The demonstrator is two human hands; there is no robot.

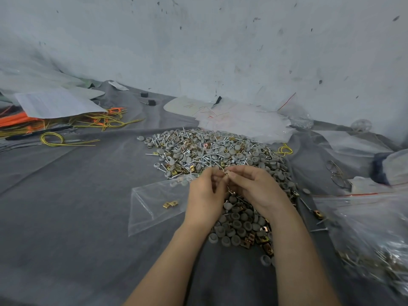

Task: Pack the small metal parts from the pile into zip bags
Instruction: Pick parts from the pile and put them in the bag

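Reaching in from the near edge, both forearms converge over the near half of the pile of screws, grey caps and brass pieces on the grey cloth. The left hand and right hand have their fingers curled. Their tips meet on a small part pinched between them; which hand bears it cannot be told. The zip bag lies flat just left of the left hand, long axis running near-left to far-right, with two brass clips inside. Judgement: the part must travel leftward to the bag end beside the left hand, which is the nearer hand. Whether that end is the mouth is unclear. A filled bag sits to the right. Beyond the pile lies a stack of empty bags, and yellow wires are at far left.
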